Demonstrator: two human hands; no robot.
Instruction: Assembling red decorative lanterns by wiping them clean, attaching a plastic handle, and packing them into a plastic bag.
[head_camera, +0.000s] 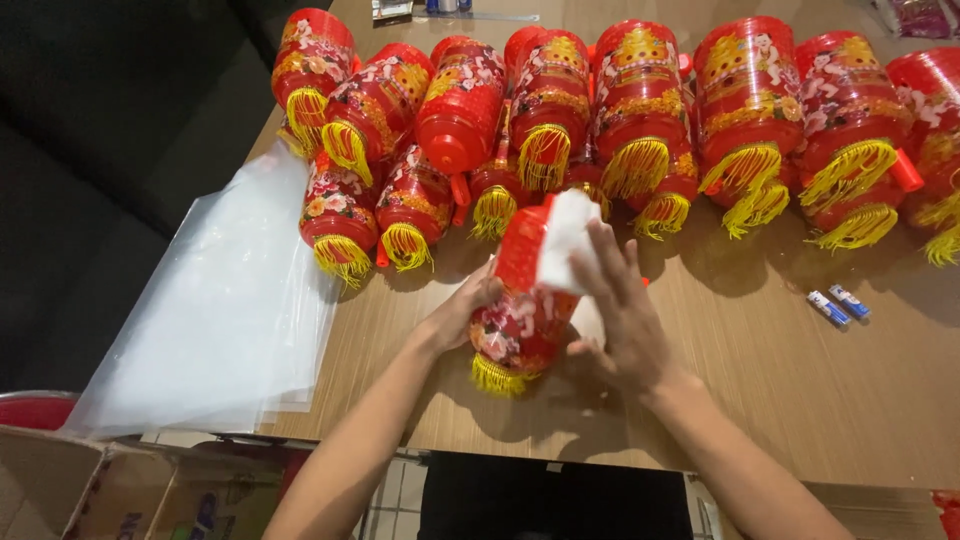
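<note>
A red lantern (520, 320) with flower print and a yellow tassel fringe lies on the wooden table (780, 380) in front of me. My left hand (462, 312) grips its left side. My right hand (622, 310) rests on its right side, fingers spread, pressing a white cloth or paper (568, 240) against the lantern's upper end.
Several more red lanterns (640, 110) with yellow fringes lie in rows along the table's far side. A stack of clear plastic bags (215, 320) hangs over the left edge. Two small batteries (838, 305) lie at the right. Cardboard boxes (120, 490) stand below left.
</note>
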